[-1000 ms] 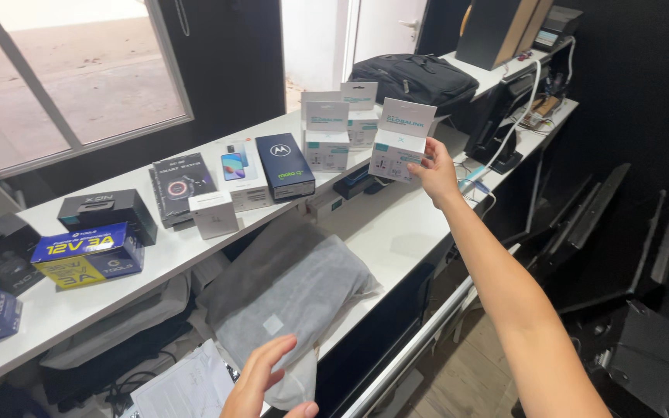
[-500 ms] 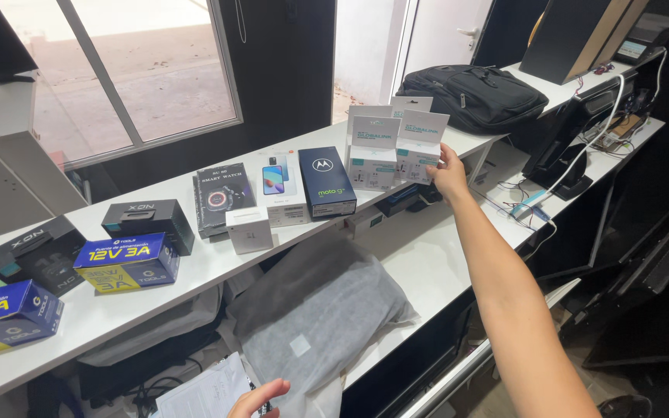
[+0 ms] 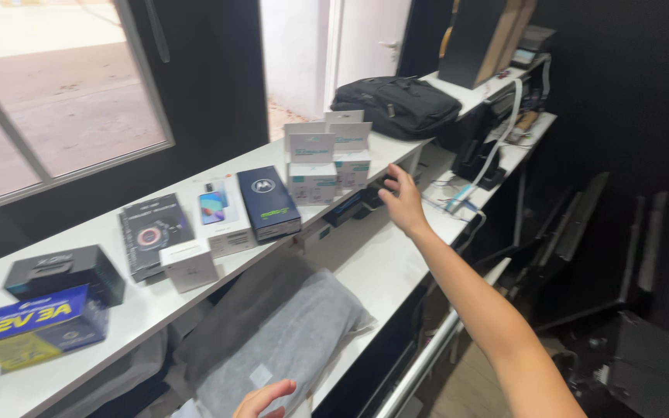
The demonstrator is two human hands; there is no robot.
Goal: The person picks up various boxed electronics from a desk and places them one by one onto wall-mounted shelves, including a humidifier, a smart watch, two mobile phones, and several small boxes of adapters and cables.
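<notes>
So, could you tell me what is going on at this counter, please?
A person reaches their right hand toward a cluster of small white boxes on the white upper shelf, fingers spread and holding nothing. Their left hand hovers open near the grey folded cloth on the lower counter. Phone boxes line the shelf.

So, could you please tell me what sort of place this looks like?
Probably a small electronics shop or its stockroom: boxed phones and small white boxes line a white shelf, with a black bag beyond the right hand.
</notes>
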